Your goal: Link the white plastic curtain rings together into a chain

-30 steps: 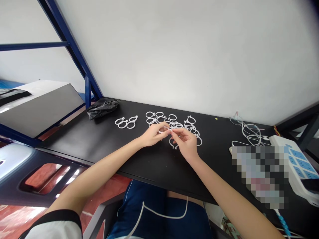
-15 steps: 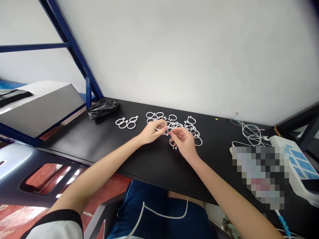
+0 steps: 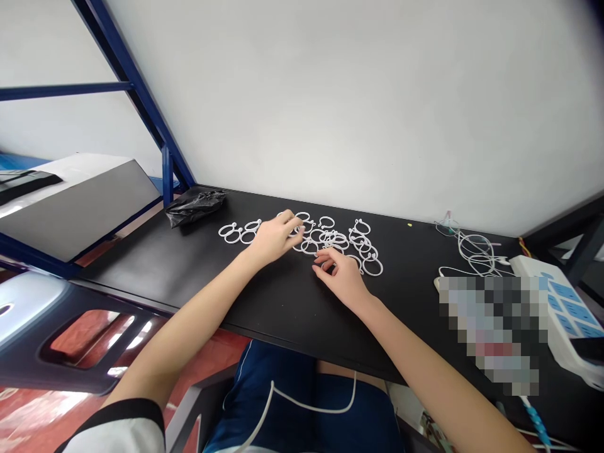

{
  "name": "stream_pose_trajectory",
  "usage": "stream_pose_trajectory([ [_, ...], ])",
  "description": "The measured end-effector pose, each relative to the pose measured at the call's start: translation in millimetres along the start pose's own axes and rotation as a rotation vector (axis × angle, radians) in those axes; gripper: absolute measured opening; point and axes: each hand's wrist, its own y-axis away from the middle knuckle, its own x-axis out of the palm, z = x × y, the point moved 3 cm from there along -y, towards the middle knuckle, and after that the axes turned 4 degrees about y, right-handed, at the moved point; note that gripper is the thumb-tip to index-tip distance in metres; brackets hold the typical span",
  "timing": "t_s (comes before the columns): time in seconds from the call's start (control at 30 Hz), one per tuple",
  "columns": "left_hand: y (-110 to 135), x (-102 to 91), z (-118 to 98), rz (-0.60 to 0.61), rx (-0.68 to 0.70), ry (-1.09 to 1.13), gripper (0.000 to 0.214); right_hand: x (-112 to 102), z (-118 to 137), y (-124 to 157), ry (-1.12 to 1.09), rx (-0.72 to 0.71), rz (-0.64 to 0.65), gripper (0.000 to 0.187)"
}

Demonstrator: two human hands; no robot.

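Several white plastic rings (image 3: 340,242) lie scattered on a black table (image 3: 212,264), and three more rings (image 3: 238,234) sit apart to the left. My left hand (image 3: 274,236) reaches over the left side of the pile, fingers pinched on a white ring (image 3: 298,228) just above the table. My right hand (image 3: 340,274) rests low on the table at the near edge of the pile. Its fingers are curled round another white ring (image 3: 325,263), which they mostly hide.
A crumpled black plastic bag (image 3: 195,206) lies at the table's back left by a blue steel frame (image 3: 163,170). White cables (image 3: 474,248) and a white-and-blue power strip (image 3: 564,314) sit at the right. A white wall rises close behind the table.
My hands have parted. The left one carried its ring left and back over the pile; the right one dropped onto the table at the pile's near edge.
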Motion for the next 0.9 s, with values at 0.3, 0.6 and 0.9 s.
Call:
stream_pose_trajectory([
  [0.3,-1.1,-24.8,73.2,0.121,-0.337,-0.299,0.022,1.5,-2.8,0.7,-0.009,-0.016,0.002,0.025],
  [0.6,3.1,-21.6,78.1,0.274,-0.445,-0.297,0.02,0.5,-1.1,1.3,-0.009,0.013,0.019,0.027],
  [0.9,4.8,-18.3,83.5,0.326,-0.467,-0.284,0.022,1.6,-1.7,1.4,-0.029,-0.028,0.009,0.026],
])
